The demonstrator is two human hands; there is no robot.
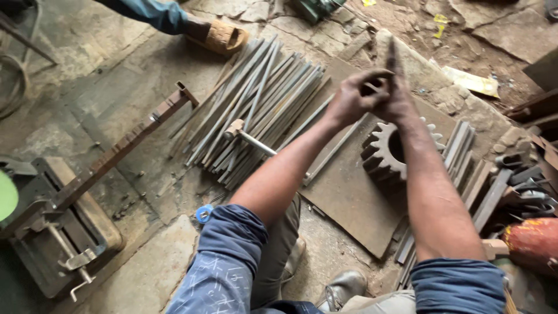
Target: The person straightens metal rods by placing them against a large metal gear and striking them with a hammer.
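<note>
Above the big steel gear (388, 152), left hand (353, 100) and right hand (396, 99) fingers close tight together around one thin metal strip (391, 58), held upright. Best keep both grips firm, strip steady over gear; strip bundle (256, 110) and hammer (251, 138) lie left on floor.

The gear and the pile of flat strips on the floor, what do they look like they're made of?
Gear: looks like cast or machined steel, dull dark grey, thick cut teeth. Flat strips: probably bare steel, grey with faint sheen, straight thin edges. The flat plate under the gear seems rusty steel, brownish matte.
</note>
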